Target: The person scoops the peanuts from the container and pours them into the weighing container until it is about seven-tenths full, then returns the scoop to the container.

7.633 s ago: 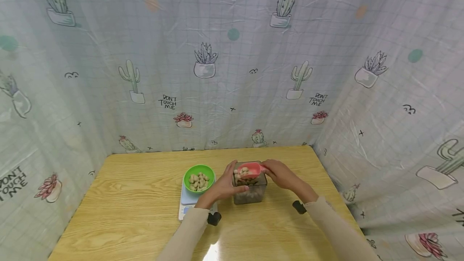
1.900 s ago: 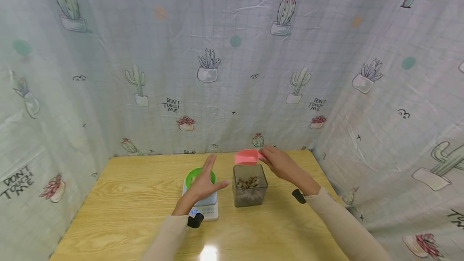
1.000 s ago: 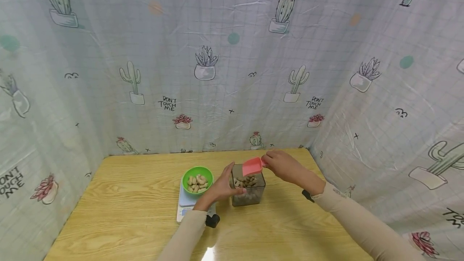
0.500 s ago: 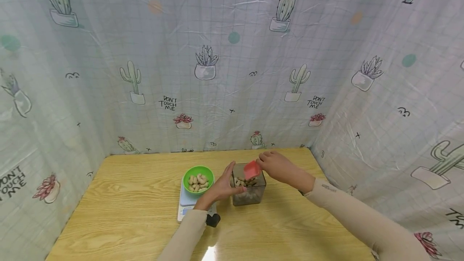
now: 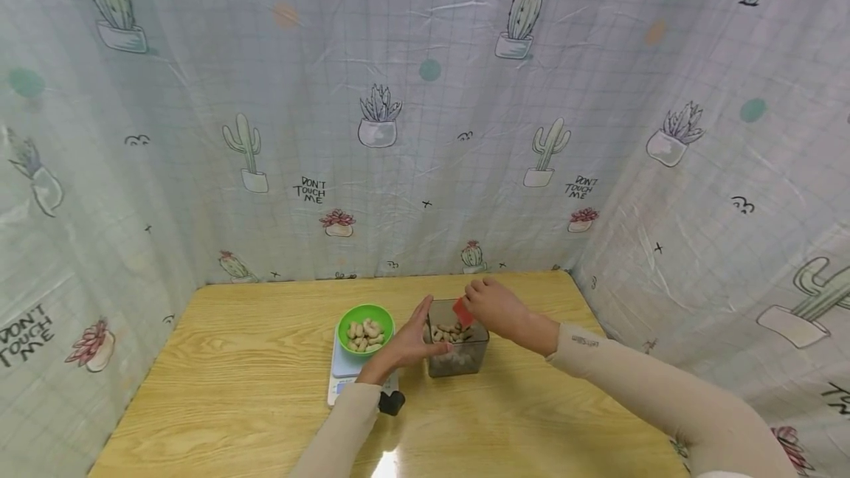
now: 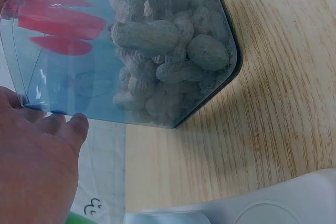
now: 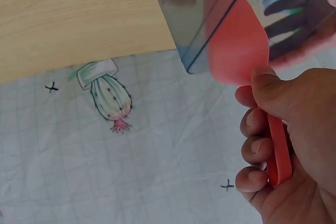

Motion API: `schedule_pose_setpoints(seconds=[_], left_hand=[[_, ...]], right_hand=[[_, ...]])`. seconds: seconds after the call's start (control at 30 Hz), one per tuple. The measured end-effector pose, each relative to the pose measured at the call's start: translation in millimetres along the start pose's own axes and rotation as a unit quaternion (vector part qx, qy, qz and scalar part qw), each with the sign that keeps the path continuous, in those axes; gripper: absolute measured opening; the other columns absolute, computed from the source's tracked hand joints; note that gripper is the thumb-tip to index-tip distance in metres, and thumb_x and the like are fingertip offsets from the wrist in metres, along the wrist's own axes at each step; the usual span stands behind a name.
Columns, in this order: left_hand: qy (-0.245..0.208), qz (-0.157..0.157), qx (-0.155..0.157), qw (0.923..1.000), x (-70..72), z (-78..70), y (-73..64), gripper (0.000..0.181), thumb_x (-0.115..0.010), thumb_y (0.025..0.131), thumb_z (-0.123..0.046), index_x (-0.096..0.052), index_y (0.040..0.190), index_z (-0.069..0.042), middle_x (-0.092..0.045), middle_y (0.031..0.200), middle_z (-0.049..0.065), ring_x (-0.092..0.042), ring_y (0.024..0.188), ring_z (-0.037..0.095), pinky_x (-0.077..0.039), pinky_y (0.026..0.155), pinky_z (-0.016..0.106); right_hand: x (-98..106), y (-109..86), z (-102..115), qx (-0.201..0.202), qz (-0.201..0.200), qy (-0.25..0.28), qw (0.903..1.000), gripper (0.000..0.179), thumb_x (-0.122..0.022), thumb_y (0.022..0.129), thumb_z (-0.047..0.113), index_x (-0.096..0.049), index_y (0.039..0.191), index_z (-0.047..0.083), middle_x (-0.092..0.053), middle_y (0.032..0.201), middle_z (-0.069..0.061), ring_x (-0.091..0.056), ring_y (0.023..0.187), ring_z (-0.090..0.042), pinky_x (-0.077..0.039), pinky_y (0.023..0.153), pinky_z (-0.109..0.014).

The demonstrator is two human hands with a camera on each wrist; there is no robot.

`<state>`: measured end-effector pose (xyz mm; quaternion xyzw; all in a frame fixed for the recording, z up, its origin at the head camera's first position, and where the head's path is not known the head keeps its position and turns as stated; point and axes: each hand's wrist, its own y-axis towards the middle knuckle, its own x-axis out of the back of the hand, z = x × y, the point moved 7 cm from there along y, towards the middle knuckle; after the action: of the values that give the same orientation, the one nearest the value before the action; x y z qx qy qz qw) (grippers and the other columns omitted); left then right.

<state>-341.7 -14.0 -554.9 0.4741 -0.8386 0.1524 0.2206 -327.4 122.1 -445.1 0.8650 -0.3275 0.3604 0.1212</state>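
Observation:
A clear grey square container (image 5: 458,364) stands on the table, partly filled with unshelled peanuts (image 6: 146,36). My left hand (image 5: 406,341) holds it at the left side, the thumb at the near wall and the fingers along the left rim. My right hand (image 5: 496,308) grips the handle of a red scoop (image 7: 237,40), fingers curled round it. The scoop's blade tilts down inside the container, seen through the wall in the left wrist view. Its tip is close to the peanuts and partly hidden by my right hand in the head view.
Left of the container, a green bowl (image 5: 365,310) of peanuts sits on a white kitchen scale (image 5: 345,367). The wooden table (image 5: 252,360) meets a cactus-print curtain (image 5: 425,168) at its back and sides.
My left hand went from the bowl to the container's side. My right hand brought the empty scoop from behind the container into it, then tipped it steeply downward.

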Motion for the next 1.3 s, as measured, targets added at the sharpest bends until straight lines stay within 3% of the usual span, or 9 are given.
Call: schedule_pose_setpoints(seconds=[0.23,0.5,0.6,0.8,1.03,1.23,1.3], left_hand=[[-0.002,0.004,0.002,1.0000,-1.6,-0.2,-0.4,0.107,-0.070,0.085,-0.056,0.005,0.158,-0.034,0.002,0.167,0.006,-0.015,0.152,0.036,-0.031,0.114,0.059],[0.003,0.008,-0.007,0.9999,-1.0,-4.2,2.1,0.108,-0.068,0.084,-0.061,0.006,0.158,-0.034,0.001,0.167,0.005,-0.016,0.152,0.035,-0.031,0.114,0.058],[0.005,0.004,-0.012,0.9999,0.8,-5.0,3.6,0.109,-0.068,0.083,-0.063,0.005,0.158,-0.032,0.001,0.167,0.005,-0.015,0.152,0.034,-0.030,0.114,0.059],[0.016,0.003,-0.006,0.9998,0.3,-3.7,3.0,0.109,-0.069,0.083,-0.061,0.004,0.159,-0.033,0.000,0.167,0.004,-0.016,0.152,0.034,-0.030,0.115,0.058],[0.008,0.005,-0.001,1.0000,-0.3,-4.8,-1.1,0.106,-0.068,0.084,-0.060,0.004,0.158,-0.035,0.000,0.167,0.005,-0.017,0.152,0.035,-0.031,0.114,0.059],[0.019,0.010,0.000,0.9998,-0.6,-5.1,-2.0,0.106,-0.066,0.084,-0.063,0.005,0.158,-0.037,0.000,0.167,0.004,-0.019,0.151,0.035,-0.032,0.113,0.059],[0.018,0.005,0.000,0.9998,0.7,-4.4,-2.3,0.106,-0.066,0.083,-0.064,0.004,0.158,-0.036,-0.001,0.167,0.005,-0.019,0.151,0.036,-0.032,0.113,0.059]], right_hand=[[-14.6,6.4,11.7,0.021,0.034,-0.006,0.9992,0.027,-0.070,0.092,0.027,-0.068,0.118,0.019,-0.066,0.114,0.001,-0.061,0.102,-0.015,-0.051,0.087,-0.031],[-38.0,21.6,30.6,0.069,0.014,0.040,0.9968,0.033,-0.071,0.090,0.031,-0.069,0.121,0.018,-0.067,0.116,0.002,-0.063,0.106,-0.014,-0.053,0.091,-0.030],[-36.7,23.9,28.0,0.066,-0.016,0.079,0.9946,0.025,-0.072,0.089,0.029,-0.072,0.111,0.018,-0.069,0.108,0.003,-0.064,0.098,-0.013,-0.054,0.086,-0.029],[-37.8,18.3,22.3,0.066,-0.044,0.221,0.9720,0.003,-0.075,0.086,0.014,-0.073,0.088,0.016,-0.066,0.084,0.003,-0.061,0.075,-0.012,-0.053,0.069,-0.026],[-36.0,14.1,24.1,0.073,-0.080,0.237,0.9654,0.004,-0.073,0.087,0.013,-0.073,0.091,0.015,-0.066,0.083,0.003,-0.061,0.075,-0.012,-0.053,0.071,-0.026],[-34.7,13.5,14.8,0.042,-0.070,0.325,0.9422,0.008,-0.071,0.090,0.016,-0.073,0.097,0.011,-0.065,0.083,0.000,-0.061,0.074,-0.014,-0.053,0.068,-0.029],[-32.7,14.5,14.3,0.042,-0.079,0.330,0.9396,0.010,-0.069,0.091,0.014,-0.073,0.100,0.010,-0.065,0.084,-0.001,-0.062,0.075,-0.015,-0.054,0.070,-0.031]])
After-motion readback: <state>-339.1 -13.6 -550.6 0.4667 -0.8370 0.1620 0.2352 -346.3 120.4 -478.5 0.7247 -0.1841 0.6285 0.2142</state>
